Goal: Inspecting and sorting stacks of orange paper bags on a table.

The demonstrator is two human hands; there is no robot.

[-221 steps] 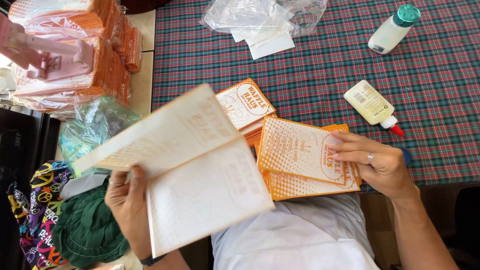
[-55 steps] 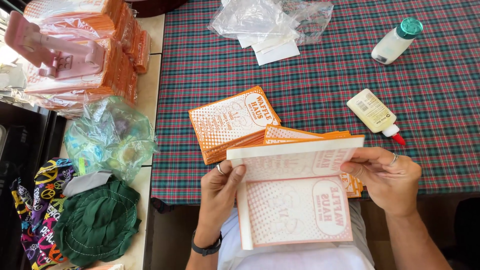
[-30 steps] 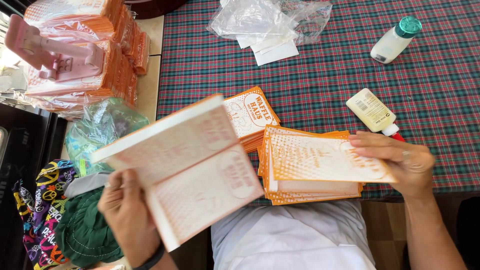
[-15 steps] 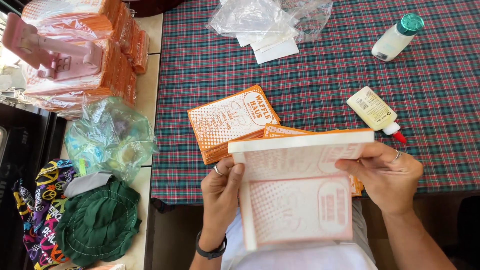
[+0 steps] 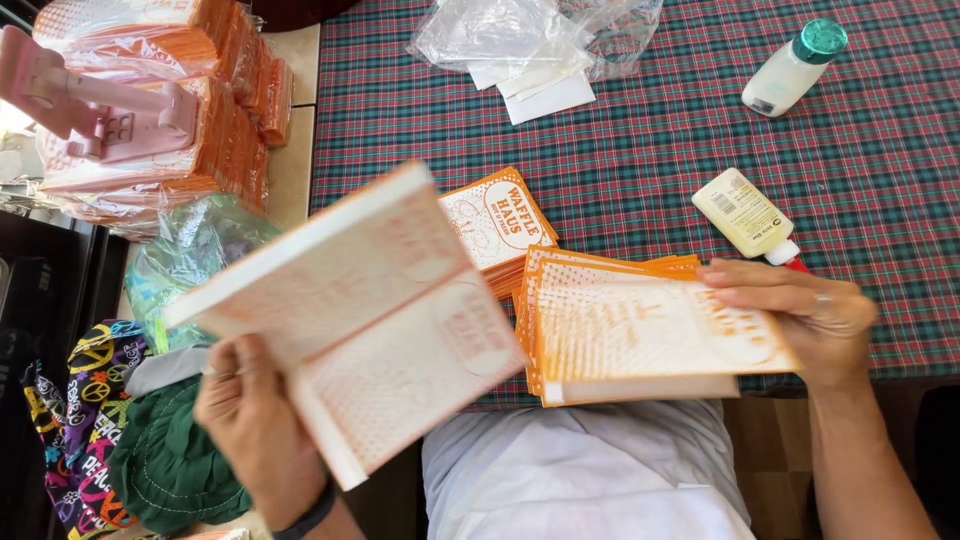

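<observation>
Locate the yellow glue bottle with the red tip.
The yellow glue bottle lies on the plaid tablecloth at right, just above the right hand, below the white green-capped bottle.

Your left hand (image 5: 255, 425) lifts a matt paper bag (image 5: 370, 310), orange-printed; your right hand (image 5: 815, 320) rests on a matt paper stack (image 5: 640, 330); woven plaid cloth (image 5: 620, 150) covers the surface; the glue bottle (image 5: 745, 215) is smooth plastic; the wrappers (image 5: 530, 35) are glossy, crinkled clear film.

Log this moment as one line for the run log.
left hand: holds paper bag raised | right hand: on bag stack | glue bottle: lying on tablecloth
</observation>
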